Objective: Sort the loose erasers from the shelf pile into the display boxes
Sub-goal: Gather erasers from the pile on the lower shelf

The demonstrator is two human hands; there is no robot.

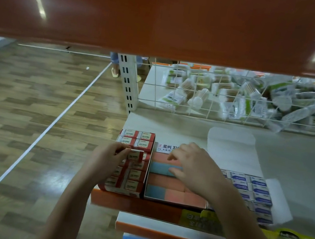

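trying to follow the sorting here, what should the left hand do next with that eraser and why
Probably lower the red-sleeved eraser into the red display box below it. The left hand pinches it just above rows of matching red-sleeved erasers, so it belongs there. The right hand rests with spread fingers on the pink and blue erasers in the middle box, so it is busy.
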